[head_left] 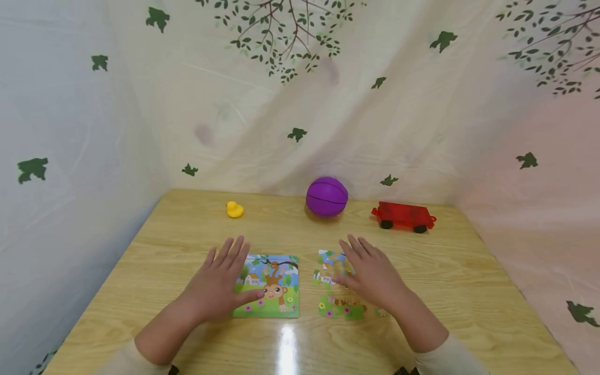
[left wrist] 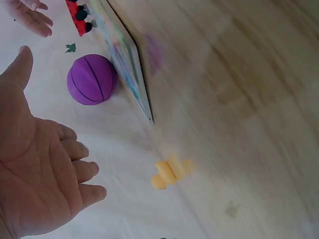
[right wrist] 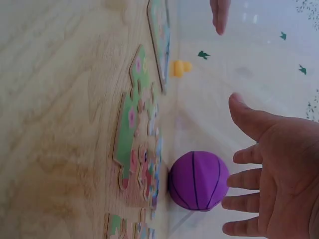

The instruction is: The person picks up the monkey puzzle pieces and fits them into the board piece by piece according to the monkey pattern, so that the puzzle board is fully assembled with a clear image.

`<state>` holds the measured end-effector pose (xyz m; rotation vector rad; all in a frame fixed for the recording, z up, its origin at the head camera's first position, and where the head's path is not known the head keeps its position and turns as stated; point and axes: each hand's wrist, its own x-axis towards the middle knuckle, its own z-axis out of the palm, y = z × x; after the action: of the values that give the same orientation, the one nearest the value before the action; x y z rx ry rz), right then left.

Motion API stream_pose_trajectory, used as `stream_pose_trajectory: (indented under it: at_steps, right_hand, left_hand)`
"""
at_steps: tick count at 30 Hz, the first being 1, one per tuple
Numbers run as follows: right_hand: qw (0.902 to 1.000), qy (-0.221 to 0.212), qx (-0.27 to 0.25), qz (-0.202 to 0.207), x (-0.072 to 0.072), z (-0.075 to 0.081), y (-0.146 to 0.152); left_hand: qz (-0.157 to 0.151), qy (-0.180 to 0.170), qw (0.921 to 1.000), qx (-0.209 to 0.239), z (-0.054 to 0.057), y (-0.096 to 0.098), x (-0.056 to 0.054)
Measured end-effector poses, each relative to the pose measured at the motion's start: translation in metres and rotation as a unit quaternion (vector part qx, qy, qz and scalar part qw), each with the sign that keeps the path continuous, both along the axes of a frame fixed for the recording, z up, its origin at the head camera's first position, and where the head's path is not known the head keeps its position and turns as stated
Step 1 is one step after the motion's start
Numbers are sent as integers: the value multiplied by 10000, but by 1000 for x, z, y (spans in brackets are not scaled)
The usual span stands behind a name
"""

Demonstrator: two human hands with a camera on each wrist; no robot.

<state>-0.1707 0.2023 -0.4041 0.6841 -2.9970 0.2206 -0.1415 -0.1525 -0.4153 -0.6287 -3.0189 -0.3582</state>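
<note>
The left hand (head_left: 219, 285) and right hand (head_left: 373, 274) hover empty, fingers outspread, seemingly pre-grasp, with jigsaw pieces (head_left: 324, 279), partly hidden, at three o'clock from the monkey picture board (head_left: 281, 285), and lifting one calls for pinching.

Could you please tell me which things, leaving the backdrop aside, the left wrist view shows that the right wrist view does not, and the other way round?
Only the left wrist view shows the red wagon, cut off by the top edge. Only the right wrist view clearly shows the loose puzzle pieces. Both show the ball, the duck, the board, the left hand and the right hand.
</note>
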Motion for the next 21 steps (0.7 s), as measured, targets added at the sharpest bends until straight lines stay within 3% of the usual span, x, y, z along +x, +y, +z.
stream_pose_trajectory:
  at_steps: [9, 14, 21]
  right_hand:
    - [9968, -744, 226, 181, -36, -5, -4]
    - [9956, -766, 377, 373, -52, -13, -11]
    - [9946, -567, 505, 705, -65, -23, -19]
  left_hand:
    - [-149, -867, 9950, -479, 1, -9, -6]
    - [-229, -1173, 9916, -498, 2, -11, -7]
    - [-406, -1329, 9884, -610, -3, -15, -11]
